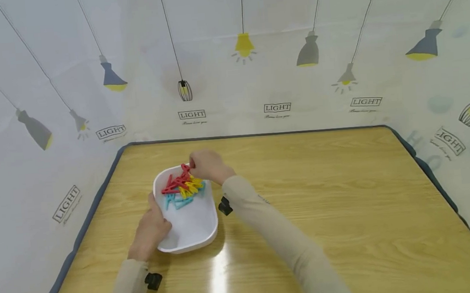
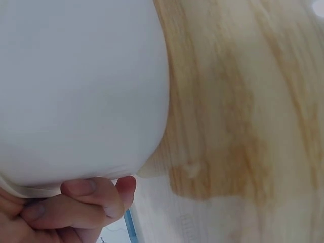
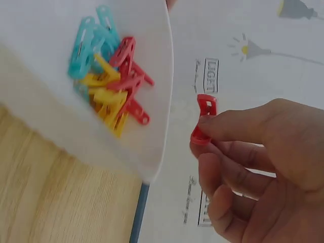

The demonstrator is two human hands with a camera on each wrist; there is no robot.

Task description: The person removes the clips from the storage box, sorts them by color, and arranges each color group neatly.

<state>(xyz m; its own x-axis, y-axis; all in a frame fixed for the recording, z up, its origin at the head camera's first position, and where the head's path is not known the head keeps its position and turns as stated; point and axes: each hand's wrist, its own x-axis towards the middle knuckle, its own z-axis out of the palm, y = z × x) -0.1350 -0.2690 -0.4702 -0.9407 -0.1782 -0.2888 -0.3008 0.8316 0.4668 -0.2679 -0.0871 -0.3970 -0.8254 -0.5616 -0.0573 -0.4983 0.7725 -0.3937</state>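
A white plastic container [image 1: 192, 230] holds several clothespins at its far end: red clothespins [image 1: 174, 186], yellow clothespins [image 3: 109, 98] and light blue clothespins [image 3: 81, 53]. My left hand [image 1: 151, 225] grips the container's left side, thumb over the rim; in the left wrist view its curled fingers [image 2: 96, 197] press the outer wall. Just above the far right rim, my right hand [image 1: 209, 165] pinches a red clothespin [image 3: 206, 119] between thumb and forefinger. The right wrist view shows that clothespin apart from the pile and beyond the container's wall.
The container is over the left part of a wood-grain table [image 1: 326, 203] with a dark edge. Behind the table and along both sides runs a pale wall covering [image 1: 222, 87] printed with hanging lamps. Each wrist carries a small black device [image 1: 153, 281].
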